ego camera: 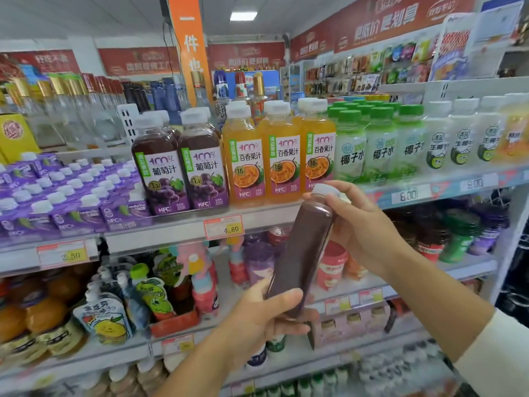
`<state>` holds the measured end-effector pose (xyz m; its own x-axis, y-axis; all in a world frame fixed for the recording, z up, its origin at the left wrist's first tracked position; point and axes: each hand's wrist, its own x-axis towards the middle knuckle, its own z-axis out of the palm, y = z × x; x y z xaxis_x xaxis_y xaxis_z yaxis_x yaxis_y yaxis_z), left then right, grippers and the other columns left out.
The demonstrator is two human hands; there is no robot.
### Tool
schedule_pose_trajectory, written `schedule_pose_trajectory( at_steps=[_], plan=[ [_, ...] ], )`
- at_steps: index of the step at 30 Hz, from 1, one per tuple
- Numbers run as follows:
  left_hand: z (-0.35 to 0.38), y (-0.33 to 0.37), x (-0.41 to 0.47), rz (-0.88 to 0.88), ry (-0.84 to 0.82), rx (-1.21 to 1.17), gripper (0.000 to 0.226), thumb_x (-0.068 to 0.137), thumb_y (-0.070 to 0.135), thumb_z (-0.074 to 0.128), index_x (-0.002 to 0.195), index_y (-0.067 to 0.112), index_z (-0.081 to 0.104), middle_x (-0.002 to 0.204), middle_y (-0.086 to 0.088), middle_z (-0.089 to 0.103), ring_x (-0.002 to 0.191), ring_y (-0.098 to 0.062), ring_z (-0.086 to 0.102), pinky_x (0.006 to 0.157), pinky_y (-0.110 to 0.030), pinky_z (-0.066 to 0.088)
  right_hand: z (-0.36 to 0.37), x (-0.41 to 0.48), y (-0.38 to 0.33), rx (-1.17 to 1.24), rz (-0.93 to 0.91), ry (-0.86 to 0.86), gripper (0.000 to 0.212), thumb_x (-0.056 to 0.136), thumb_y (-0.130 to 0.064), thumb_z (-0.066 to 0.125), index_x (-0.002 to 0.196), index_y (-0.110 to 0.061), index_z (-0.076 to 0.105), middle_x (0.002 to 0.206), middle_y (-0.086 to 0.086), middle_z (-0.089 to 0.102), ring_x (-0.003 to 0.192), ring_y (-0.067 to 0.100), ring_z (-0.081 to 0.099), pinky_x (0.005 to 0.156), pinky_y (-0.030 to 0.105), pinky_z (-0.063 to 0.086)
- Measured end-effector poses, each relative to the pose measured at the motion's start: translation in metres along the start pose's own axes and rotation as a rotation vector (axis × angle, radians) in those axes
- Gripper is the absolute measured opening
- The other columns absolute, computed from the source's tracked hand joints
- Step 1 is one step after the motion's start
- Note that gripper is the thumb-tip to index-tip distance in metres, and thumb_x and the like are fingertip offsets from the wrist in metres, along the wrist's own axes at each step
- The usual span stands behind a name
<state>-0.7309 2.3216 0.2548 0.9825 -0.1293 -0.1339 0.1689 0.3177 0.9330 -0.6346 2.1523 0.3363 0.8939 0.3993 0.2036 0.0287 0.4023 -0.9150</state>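
The person stands close to the drinks shelving and has a dark purple juice bottle (302,253) in both hands, held out in front of the shelves rather than standing on them. The bottle leans, with its white cap (326,190) up to the right and its base down to the left, and no label shows on the side turned this way. The left hand (263,319) grips the base: the thumb lies across the front and the fingers curl round beneath. The right hand (363,224) holds the bottle's shoulder just under the cap, fingers curled round it. A pale sleeve (498,348) covers the right forearm.

Behind, on the upper shelf (177,233), stand two grape juice bottles (183,167) with purple labels, then three orange passion fruit bottles (280,161) just beside them, then green-capped coconut water bottles (378,144) further right. The held bottle's cap sits in front of the foot of the rightmost orange bottle. To the left lie ranks of purple cartons (71,196). A price tag (223,227) reading 4.80 hangs on the shelf edge, left of the held bottle's upper half. The lower shelves carry pouches, cans and small bottles, mostly blurred
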Motion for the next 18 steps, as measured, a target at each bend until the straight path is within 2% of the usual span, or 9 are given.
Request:
schedule_pose_trajectory(
  at_steps=[2,4,6,8,10,12,15,17,18],
  plan=[
    [0.004,-0.004,0.0,0.129,0.181,0.291,0.059,0.068,0.028,0.085,0.119,0.026,0.056,0.095,0.005,0.074,0.092,-0.02,0.072,0.069,-0.028,0.058,-0.003,-0.001,0.0,-0.125,0.006,0.036,0.016,0.091,-0.019,0.061,0.104,-0.029,0.061,0.1,0.01,0.067,0.078,0.02,0.065,0.068,0.036,0.053],
    [0.008,-0.005,-0.005,0.277,0.376,0.561,0.061,0.068,0.037,0.088,0.114,0.044,0.05,0.098,0.016,0.069,0.091,-0.004,0.068,0.07,-0.023,0.054,-0.004,-0.001,0.0,-0.19,0.01,0.074,0.017,0.091,-0.02,0.064,0.104,-0.032,0.061,0.096,0.011,0.065,0.075,0.02,0.066,0.069,0.039,0.054],
    [0.01,-0.009,-0.008,0.427,0.481,0.703,0.068,0.065,0.041,0.088,0.117,0.047,0.045,0.109,0.022,0.06,0.098,0.002,0.06,0.077,-0.023,0.053,-0.005,-0.002,0.003,-0.163,0.011,0.12,0.02,0.088,-0.02,0.067,0.104,-0.03,0.06,0.096,0.014,0.064,0.076,0.024,0.065,0.072,0.046,0.053],
    [0.01,-0.013,-0.008,0.489,0.504,0.779,0.076,0.063,0.044,0.088,0.124,0.045,0.042,0.117,0.023,0.052,0.105,0.002,0.055,0.083,-0.024,0.052,-0.005,-0.005,0.006,-0.103,-0.005,0.162,0.022,0.086,-0.018,0.069,0.104,-0.027,0.061,0.096,0.017,0.062,0.075,0.027,0.063,0.072,0.049,0.049],
    [0.006,-0.011,-0.01,0.417,0.42,0.702,0.08,0.061,0.046,0.088,0.126,0.048,0.041,0.123,0.021,0.052,0.108,0.001,0.057,0.087,-0.026,0.053,-0.006,-0.008,0.006,-0.026,-0.024,0.163,0.027,0.081,-0.016,0.071,0.105,-0.023,0.062,0.095,0.017,0.064,0.072,0.025,0.064,0.064,0.04,0.052],
    [0.0,-0.005,-0.012,0.272,0.287,0.497,0.081,0.06,0.043,0.088,0.128,0.049,0.045,0.127,0.017,0.059,0.109,-0.004,0.063,0.088,-0.029,0.056,-0.009,-0.011,0.005,0.051,-0.037,0.139,0.034,0.073,-0.015,0.071,0.105,-0.02,0.061,0.095,0.015,0.07,0.071,0.023,0.068,0.055,0.031,0.054],
    [-0.008,0.0,-0.011,0.06,0.049,0.122,0.068,0.071,0.022,0.077,0.133,0.024,0.052,0.121,-0.004,0.07,0.109,-0.028,0.068,0.085,-0.039,0.059,-0.013,-0.015,0.007,0.113,-0.027,0.096,0.037,0.073,-0.014,0.065,0.109,-0.018,0.057,0.1,0.013,0.073,0.075,0.024,0.068,0.049,0.027,0.054],
    [-0.007,-0.002,-0.01,0.0,-0.033,0.068,0.06,0.074,0.014,0.075,0.13,0.01,0.055,0.118,-0.015,0.07,0.107,-0.039,0.067,0.086,-0.045,0.059,-0.013,-0.019,0.007,0.085,0.001,0.045,0.04,0.078,-0.015,0.062,0.118,-0.016,0.056,0.106,0.011,0.072,0.077,0.027,0.066,0.041,0.025,0.05],
    [-0.007,-0.004,-0.01,0.01,-0.027,0.093,0.062,0.072,0.015,0.078,0.129,0.009,0.055,0.117,-0.016,0.07,0.108,-0.041,0.067,0.088,-0.048,0.058,-0.013,-0.021,0.008,0.075,0.015,0.02,0.04,0.082,-0.015,0.059,0.122,-0.015,0.055,0.108,0.011,0.072,0.078,0.026,0.066,0.041,0.024,0.05]
  ],
)
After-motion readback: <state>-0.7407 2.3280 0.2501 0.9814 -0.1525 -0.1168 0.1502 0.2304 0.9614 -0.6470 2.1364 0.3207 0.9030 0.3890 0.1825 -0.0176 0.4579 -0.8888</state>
